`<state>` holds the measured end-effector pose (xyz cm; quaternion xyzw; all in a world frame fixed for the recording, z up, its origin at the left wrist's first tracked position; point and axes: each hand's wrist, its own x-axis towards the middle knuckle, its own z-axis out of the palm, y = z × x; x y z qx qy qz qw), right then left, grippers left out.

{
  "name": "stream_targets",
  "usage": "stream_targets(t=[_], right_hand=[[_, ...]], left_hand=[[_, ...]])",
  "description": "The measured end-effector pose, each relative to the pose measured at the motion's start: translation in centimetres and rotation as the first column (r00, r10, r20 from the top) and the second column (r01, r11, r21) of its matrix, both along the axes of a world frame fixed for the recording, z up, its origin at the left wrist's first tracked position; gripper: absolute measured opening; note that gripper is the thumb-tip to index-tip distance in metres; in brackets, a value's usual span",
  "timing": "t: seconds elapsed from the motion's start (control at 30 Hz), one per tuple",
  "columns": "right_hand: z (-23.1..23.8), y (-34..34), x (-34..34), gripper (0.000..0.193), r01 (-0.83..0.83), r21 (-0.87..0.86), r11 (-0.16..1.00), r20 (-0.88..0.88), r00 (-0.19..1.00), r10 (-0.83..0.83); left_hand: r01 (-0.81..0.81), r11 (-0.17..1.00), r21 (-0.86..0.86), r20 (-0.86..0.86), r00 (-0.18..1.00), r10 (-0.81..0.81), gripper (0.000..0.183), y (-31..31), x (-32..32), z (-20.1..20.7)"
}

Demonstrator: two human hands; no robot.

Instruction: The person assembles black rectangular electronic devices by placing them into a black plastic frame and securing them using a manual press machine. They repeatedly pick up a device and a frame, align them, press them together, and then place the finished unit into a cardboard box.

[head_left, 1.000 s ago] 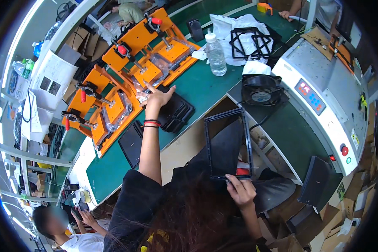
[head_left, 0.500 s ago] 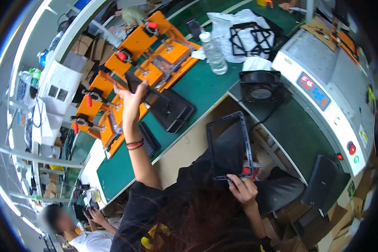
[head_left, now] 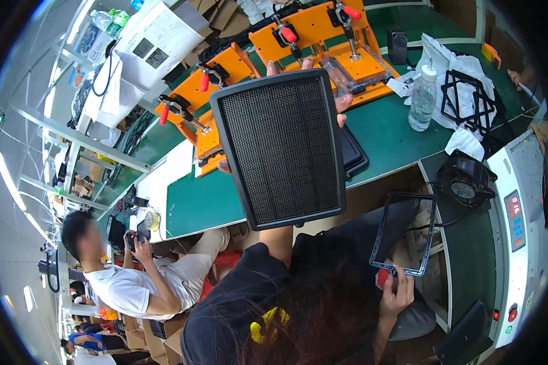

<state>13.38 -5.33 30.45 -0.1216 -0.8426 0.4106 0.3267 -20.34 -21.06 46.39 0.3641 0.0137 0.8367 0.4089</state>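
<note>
A black rectangular mesh panel (head_left: 280, 149) with a smooth raised rim is held up close in front of me, its woven face toward me. My left hand (head_left: 343, 103) grips it from behind, with fingertips showing at its top and side edges and the palm hidden. Lower on the right, my right hand (head_left: 398, 292) pinches the bottom edge of an open, thin black rectangular frame (head_left: 379, 232), which stands tilted over my lap. Partly covered by the panel, a black tray-like part (head_left: 354, 152) lies on the green bench (head_left: 192, 204).
Orange clamp fixtures (head_left: 313, 30) with red-tipped levers line the bench's back. Farther right are a clear bottle (head_left: 421, 100), black frames on white wrapping (head_left: 469, 100), a black fan (head_left: 467, 179) and a white machine (head_left: 514, 201). A person in white (head_left: 134, 283) sits at left holding a dark object.
My left hand has come away from the fixtures and now holds the mesh panel up before me. My right hand still holds the frame. The view has swung, showing more of the seated person.
</note>
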Motion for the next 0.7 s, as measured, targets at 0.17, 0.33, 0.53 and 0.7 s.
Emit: stream_targets(t=[0.17, 0.33, 0.53, 0.7], right_hand=[[0.0, 0.3, 0.2, 0.027, 0.081, -0.083, 0.993, 0.015, 0.997, -0.080], [-0.1, -0.4, 0.1, 0.027, 0.079, -0.059, 0.995, 0.011, 0.997, -0.078], [-0.2, -0.6, 0.1, 0.029, 0.055, -0.023, 0.998, -0.042, 0.998, -0.056], [0.5, -0.5, 0.0, 0.029, 0.062, 0.032, 0.998, -0.041, 0.997, -0.060]], left_hand=[[0.040, 0.999, -0.016, 0.128, 0.991, -0.038, 0.066, 1.3, 0.7, 0.4], [0.118, 0.980, -0.160, 0.180, 0.980, -0.089, 0.068, 0.3, 0.1, 0.9], [0.172, 0.981, -0.094, 0.110, 0.981, -0.161, 0.070, 0.3, -0.3, 0.0], [0.196, 0.972, -0.130, 0.127, 0.975, -0.180, 0.072, 0.0, -0.6, -0.1]])
